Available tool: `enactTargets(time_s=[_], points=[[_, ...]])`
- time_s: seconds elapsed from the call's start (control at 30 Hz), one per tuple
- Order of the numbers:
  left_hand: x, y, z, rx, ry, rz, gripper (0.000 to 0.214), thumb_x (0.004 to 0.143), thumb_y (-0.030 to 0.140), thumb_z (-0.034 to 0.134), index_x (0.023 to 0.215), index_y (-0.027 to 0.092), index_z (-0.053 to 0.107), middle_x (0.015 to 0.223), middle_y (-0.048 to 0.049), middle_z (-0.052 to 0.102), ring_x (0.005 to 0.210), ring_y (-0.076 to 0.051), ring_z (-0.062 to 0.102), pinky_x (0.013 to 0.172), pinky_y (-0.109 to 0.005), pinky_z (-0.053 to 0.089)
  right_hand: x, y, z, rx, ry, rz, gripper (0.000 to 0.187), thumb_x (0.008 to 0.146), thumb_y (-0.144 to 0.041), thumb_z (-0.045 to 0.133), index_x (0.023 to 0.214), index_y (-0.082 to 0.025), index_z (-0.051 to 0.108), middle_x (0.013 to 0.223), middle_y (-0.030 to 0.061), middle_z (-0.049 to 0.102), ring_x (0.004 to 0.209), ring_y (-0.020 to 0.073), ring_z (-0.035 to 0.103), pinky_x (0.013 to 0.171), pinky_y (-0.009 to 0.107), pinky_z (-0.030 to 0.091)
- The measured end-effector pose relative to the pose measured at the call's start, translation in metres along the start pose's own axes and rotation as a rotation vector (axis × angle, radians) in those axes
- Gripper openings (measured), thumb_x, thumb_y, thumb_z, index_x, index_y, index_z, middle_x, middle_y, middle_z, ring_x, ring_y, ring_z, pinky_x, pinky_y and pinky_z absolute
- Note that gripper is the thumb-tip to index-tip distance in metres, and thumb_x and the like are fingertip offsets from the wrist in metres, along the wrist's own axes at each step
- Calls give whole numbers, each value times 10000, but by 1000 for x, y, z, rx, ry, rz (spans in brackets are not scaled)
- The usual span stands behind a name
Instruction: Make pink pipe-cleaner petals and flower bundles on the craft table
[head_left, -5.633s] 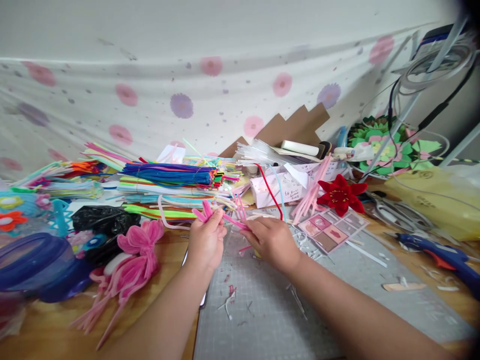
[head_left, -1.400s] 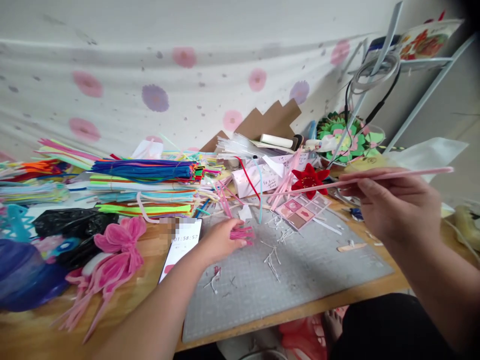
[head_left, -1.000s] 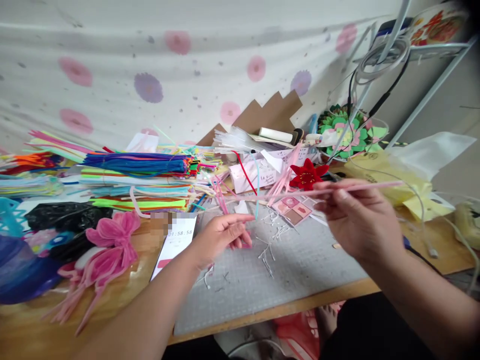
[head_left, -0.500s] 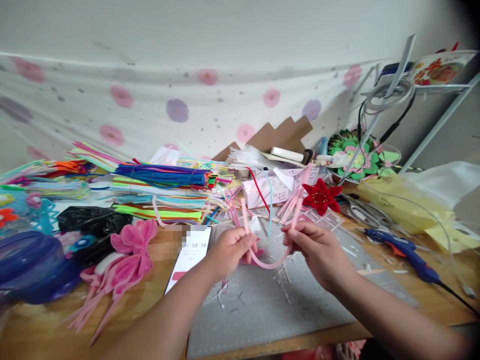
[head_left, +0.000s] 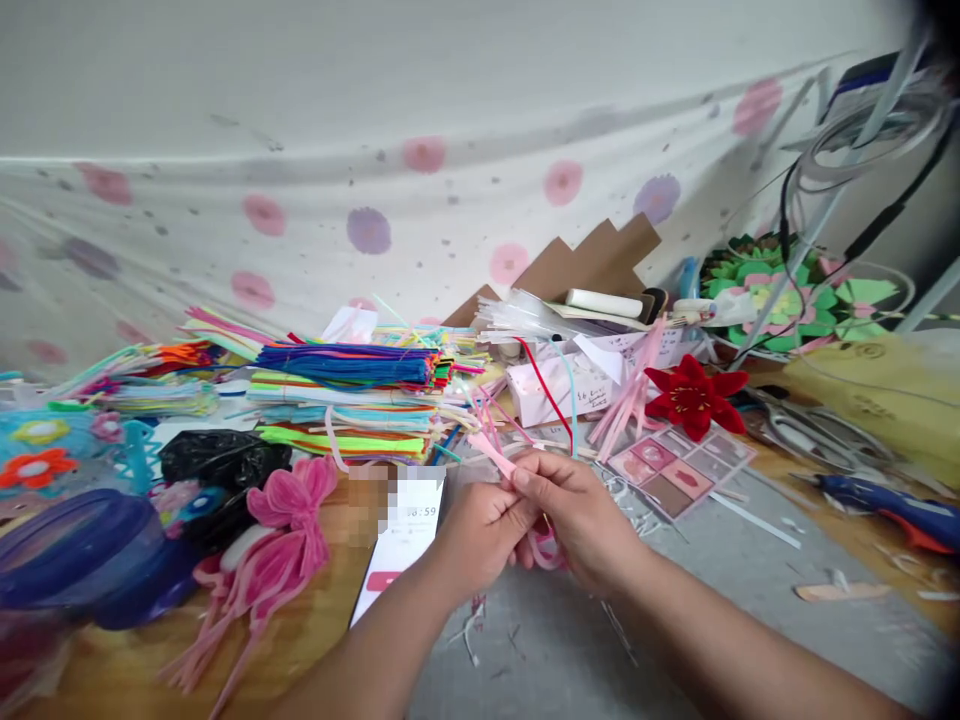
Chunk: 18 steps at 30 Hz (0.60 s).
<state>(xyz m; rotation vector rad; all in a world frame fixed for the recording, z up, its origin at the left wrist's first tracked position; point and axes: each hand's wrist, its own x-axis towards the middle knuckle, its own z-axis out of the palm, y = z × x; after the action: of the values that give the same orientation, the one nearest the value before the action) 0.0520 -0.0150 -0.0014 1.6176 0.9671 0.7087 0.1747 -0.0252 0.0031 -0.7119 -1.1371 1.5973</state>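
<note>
A pale pink pipe cleaner (head_left: 491, 452) is pinched between my two hands, its ends brought together and pointing up and away to the left. My left hand (head_left: 484, 530) closes on it from the left, fingertips against those of the other hand. From the right, my right hand (head_left: 574, 515) grips it with thumb and fingers pressed together. Below the fingers shows a pink loop (head_left: 546, 550), partly hidden by the hands. Both hands are over the grey cutting mat (head_left: 540, 660), where white scraps lie.
Left are a pink pipe-cleaner bow (head_left: 289, 530), a blue plastic container (head_left: 82, 550) and a phone (head_left: 397, 545). Behind lie pipe-cleaner bundles (head_left: 345, 365). On the right are a red flower (head_left: 694, 395), a makeup palette (head_left: 679, 472), scissors (head_left: 795, 430) and a glue gun (head_left: 892, 505).
My hands have come together from being apart. The pink pipe cleaner, earlier a wide U, now has its ends joined at my fingertips. The view has shifted slightly.
</note>
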Motion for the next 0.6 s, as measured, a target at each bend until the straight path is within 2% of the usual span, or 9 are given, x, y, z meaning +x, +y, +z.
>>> enactTargets(time_s=[0.07,0.1,0.2,0.27,0.4,0.5,0.6], points=[[1,1,-3,2,35,-2,452,790,543,511,571,153,581,480,-14,537,446,-118,484,448,-222,346,2,-3,-5,-30,-36,-25,291,810,-449,562,725,-177,502,461,-42,525,386,114,515,371,198,381],[1,3,-5,0,96,18,402,770,509,560,588,152,594,487,-3,531,455,-115,478,453,-219,342,3,-4,-7,-64,-20,-70,287,817,-439,561,721,-174,508,504,-38,533,438,104,523,426,203,402],[1,7,-13,-36,384,143,234,707,392,671,670,164,631,552,16,564,514,-111,478,490,-209,350,5,-6,-13,-199,86,-175,281,820,-408,578,695,-159,543,632,-19,553,580,83,516,555,196,405],[0,8,-16,-96,489,195,181,714,354,671,730,174,659,631,5,611,580,-125,514,547,-218,387,5,-4,-13,-230,79,-122,301,821,-431,567,697,-158,537,661,-7,575,591,89,531,551,199,402],[0,7,-16,-269,437,206,157,715,322,679,774,178,699,709,-12,625,671,-148,548,632,-246,424,2,3,-7,-195,-2,22,358,793,-518,553,698,-182,473,537,-48,522,417,97,526,408,195,366],[1,5,-15,-426,433,233,125,697,299,704,726,177,696,690,-1,616,665,-130,531,636,-236,418,1,7,-4,-233,22,29,360,784,-531,552,729,-177,518,468,-70,458,343,67,416,343,169,284],[3,5,-15,-483,491,265,118,692,288,714,701,173,693,638,15,591,615,-100,477,592,-209,380,1,8,-4,-221,56,49,360,755,-523,585,764,-164,566,479,-74,425,364,51,362,357,167,291]])
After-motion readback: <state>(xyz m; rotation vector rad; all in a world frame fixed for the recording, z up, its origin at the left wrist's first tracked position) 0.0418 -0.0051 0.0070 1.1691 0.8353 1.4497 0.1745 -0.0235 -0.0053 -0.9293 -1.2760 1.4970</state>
